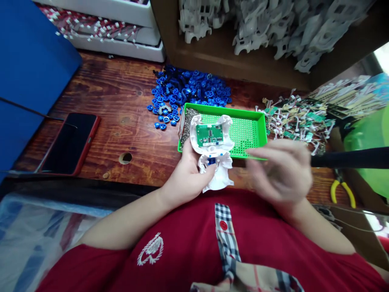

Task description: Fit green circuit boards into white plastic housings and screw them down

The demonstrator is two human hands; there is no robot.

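My left hand [194, 170] is closed round a white plastic housing [223, 178], its thumb lying over the lower part. A green circuit board [209, 134] sits in the upper part of this housing, and a blue piece [210, 161] shows near the thumb. To the right, my right hand [281, 170] is smeared by motion, apart from the housing, near the corner of a green basket [265, 129]. Whether its fingers hold anything is not clear. Small metal screws [189, 121] fill the left end of the basket, behind the housing.
Behind the basket lies a heap of blue plastic parts [194, 87]. Wired small boards [300, 117] are piled at right, above yellow-handled pliers [343, 190]. A phone [71, 142] rests at left. White shells [273, 24] fill a cardboard box [209, 61]; foam trays [121, 48] hold wired connectors.
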